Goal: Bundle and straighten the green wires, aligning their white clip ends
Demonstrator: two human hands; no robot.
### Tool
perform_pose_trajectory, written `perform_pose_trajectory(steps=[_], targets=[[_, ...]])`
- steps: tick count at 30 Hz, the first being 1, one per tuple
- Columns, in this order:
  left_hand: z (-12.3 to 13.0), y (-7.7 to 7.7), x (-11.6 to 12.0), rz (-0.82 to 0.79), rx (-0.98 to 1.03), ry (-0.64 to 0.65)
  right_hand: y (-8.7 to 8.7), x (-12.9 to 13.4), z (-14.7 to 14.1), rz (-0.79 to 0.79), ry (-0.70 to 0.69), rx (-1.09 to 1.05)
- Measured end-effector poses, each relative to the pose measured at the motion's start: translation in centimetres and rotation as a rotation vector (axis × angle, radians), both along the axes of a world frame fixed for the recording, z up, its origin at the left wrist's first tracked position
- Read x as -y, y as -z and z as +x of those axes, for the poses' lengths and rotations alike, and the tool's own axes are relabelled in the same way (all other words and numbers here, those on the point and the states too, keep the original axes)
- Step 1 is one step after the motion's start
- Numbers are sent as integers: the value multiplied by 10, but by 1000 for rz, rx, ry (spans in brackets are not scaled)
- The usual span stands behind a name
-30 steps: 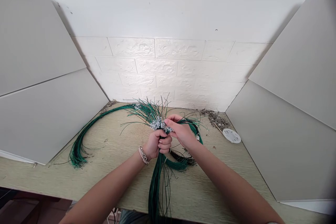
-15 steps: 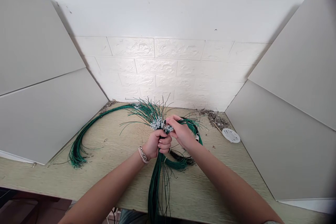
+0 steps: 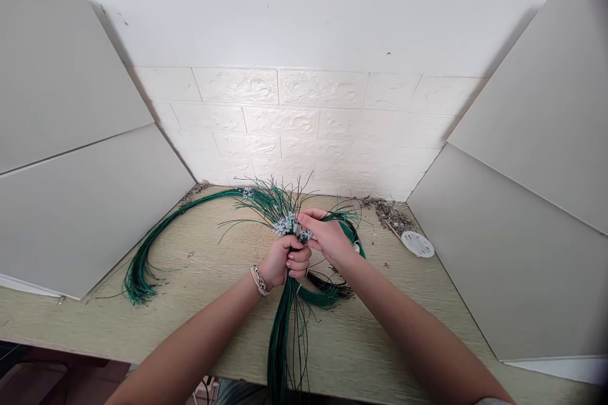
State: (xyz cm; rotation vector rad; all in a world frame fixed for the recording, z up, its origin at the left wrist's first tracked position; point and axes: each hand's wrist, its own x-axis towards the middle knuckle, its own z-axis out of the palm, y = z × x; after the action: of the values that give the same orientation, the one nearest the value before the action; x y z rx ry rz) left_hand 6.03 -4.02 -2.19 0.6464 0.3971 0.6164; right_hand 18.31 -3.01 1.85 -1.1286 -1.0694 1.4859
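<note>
My left hand (image 3: 286,257) is closed in a fist round a thick bundle of green wires (image 3: 279,342), which hangs down over the table's front edge. Above the fist the wire ends fan out, with many small white connectors (image 3: 285,224) clustered at their base. My right hand (image 3: 327,234) is at the right side of this cluster, thumb and fingers closed at the white pieces; exactly what they pinch is too small to make out. Another green wire bundle (image 3: 156,234) curves away to the left, and a looped one (image 3: 323,297) lies behind and right of my hands.
On the right of the wooden table (image 3: 199,323) lie a round white lid (image 3: 418,244), a thin stick and a heap of grey debris (image 3: 393,215). Grey panels (image 3: 95,202) flank both sides, and a white brick-patterned wall (image 3: 299,120) stands behind.
My right hand's fingers have shifted slightly at the connectors, and the wire tips above have moved a little. My left hand keeps its hold in the same place.
</note>
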Motion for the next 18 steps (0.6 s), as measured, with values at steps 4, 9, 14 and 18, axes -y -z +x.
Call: perform_pose_trajectory(steps=[4, 9, 14, 18], targets=[[0, -1, 0, -2, 5, 12, -1, 0, -2, -19, 21, -33], [-1, -1, 0, -2, -3, 0, -4, 3, -3, 22, 47, -58], [-1, -1, 0, -4, -9, 7, -9, 7, -4, -60, 84, -102], [-1, -4, 1, -34, 6, -33, -3, 3, -6, 2, 75, -221]])
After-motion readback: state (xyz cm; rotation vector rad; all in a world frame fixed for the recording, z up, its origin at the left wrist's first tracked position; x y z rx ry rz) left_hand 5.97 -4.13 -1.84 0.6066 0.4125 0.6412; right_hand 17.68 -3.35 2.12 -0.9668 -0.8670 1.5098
